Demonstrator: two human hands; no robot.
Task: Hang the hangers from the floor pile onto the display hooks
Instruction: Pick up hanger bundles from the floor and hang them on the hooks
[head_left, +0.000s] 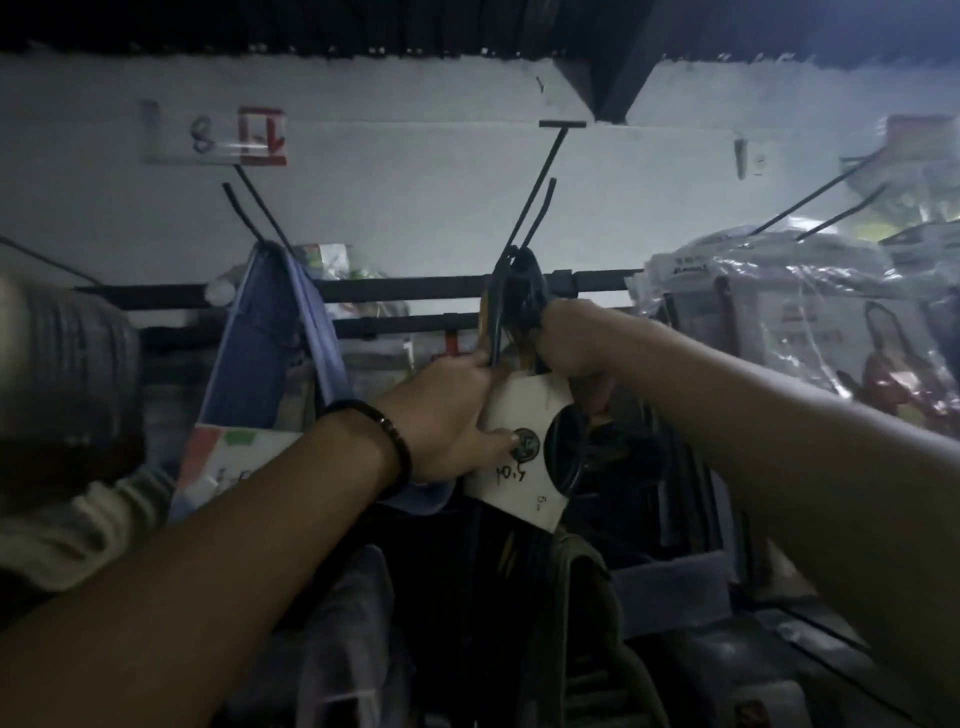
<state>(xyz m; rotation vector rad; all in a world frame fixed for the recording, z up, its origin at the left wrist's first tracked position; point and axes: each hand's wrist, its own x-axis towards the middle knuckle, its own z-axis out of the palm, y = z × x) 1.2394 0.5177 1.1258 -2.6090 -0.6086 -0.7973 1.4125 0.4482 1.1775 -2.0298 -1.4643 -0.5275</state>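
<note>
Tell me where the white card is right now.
Head view, centre: the white card sits below the middle display hook, pinched by the left hand on its left edge, with the right hand gripping the hangers just above it.

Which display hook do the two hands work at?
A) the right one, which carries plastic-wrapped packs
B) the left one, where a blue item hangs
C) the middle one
C: the left hand and the right hand both grip the bundle of hangers at the front end of the middle hook, with a white card hanging below it.
</note>
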